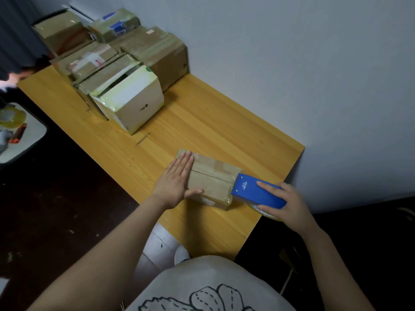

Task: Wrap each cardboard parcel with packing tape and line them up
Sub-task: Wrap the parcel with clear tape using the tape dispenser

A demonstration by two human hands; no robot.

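— Nearest, saw grey printed shirt (211, 281). And the hands?
— Found left hand (177, 178) pressed flat, fingers straight, on the cardboard parcel (212, 182) at the tabletop's (202, 122) near end. Found right hand (285, 205) gripping blue tape dispenser (258, 194), set against the parcel's right end.
— Farther out?
— Spotted taped boxes (116, 70) piled at the far end, beside the wall (292, 63).
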